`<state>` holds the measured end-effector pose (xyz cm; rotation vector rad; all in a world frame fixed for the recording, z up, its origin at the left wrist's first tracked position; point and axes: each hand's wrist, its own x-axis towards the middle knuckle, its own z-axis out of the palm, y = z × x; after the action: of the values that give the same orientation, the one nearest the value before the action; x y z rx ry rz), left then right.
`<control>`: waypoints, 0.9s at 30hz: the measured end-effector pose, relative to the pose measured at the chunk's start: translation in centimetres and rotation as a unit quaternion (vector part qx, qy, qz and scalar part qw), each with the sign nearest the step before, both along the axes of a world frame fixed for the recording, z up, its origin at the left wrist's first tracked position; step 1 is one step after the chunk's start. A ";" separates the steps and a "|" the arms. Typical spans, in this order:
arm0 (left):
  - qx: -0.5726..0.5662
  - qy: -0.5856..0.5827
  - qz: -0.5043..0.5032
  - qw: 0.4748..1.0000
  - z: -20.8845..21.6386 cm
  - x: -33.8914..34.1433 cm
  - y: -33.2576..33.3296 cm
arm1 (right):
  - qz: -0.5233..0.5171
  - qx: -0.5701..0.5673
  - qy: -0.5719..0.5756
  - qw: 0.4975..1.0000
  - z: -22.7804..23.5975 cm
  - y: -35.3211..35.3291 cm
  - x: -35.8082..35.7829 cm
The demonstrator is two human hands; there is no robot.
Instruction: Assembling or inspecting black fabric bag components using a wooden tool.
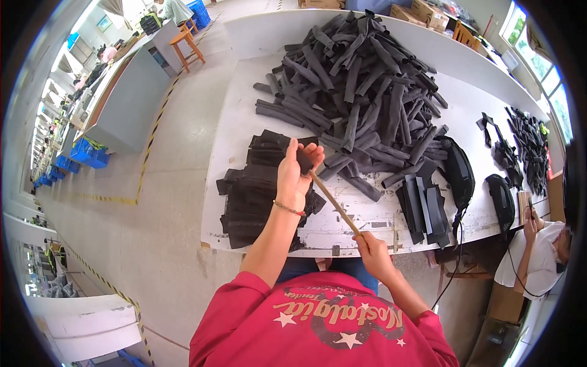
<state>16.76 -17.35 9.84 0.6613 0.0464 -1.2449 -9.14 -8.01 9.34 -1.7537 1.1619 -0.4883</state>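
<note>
black fabric (304,163) lies in the cupped fingers of the left hand (293,176), at eleven o'clock from the right hand (374,253), whose fingers pinch a wooden stick (335,203), its far tip at the fabric. from the left hand, dark tubes (361,92) heap at one o'clock on the white counter (235,122); stacked black cloth (247,202) at eight.

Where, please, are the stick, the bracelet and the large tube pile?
Stick (335,203): head view, middle of its shaft.
Bracelet (288,208): head view, middle of its band.
Tube pile (367,92): head view, its middle.
</note>
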 end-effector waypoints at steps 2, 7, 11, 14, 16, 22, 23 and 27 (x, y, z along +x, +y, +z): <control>-0.007 -0.039 -0.014 0.999 0.1 -1.7 0.3 | 0.000 -0.019 -0.002 1.000 -1.0 -0.3 0.6; -0.040 -0.145 -0.087 0.985 -0.5 -7.8 2.6 | -0.019 -0.011 -0.052 0.998 -1.7 -1.8 4.6; -0.049 -0.231 -0.078 0.969 -1.2 -8.7 4.3 | -0.067 -0.043 -0.116 0.990 -2.2 -2.0 6.2; -0.046 -0.239 -0.121 0.962 -1.9 -8.9 5.6 | -0.077 -0.035 -0.157 0.984 -2.7 -1.5 6.7; -0.024 -0.242 -0.173 0.954 -2.4 -8.7 6.4 | -0.093 -0.026 -0.169 0.981 -2.4 -1.9 7.0; -0.084 -0.307 -0.183 0.930 -2.8 -6.2 6.6 | -0.048 0.011 -0.220 0.974 -0.4 -4.0 5.5; -0.087 -0.313 -0.168 0.931 -2.8 -5.6 6.3 | -0.035 -0.002 -0.224 0.974 -1.1 -4.7 4.8; -0.189 -0.138 -0.029 0.972 1.8 -2.3 3.2 | 0.005 0.021 -0.213 0.977 -1.6 -3.8 3.7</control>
<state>14.43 -14.19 11.64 0.4985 -0.4343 -1.1646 -5.42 -11.80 7.72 -1.5196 0.8505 -0.7835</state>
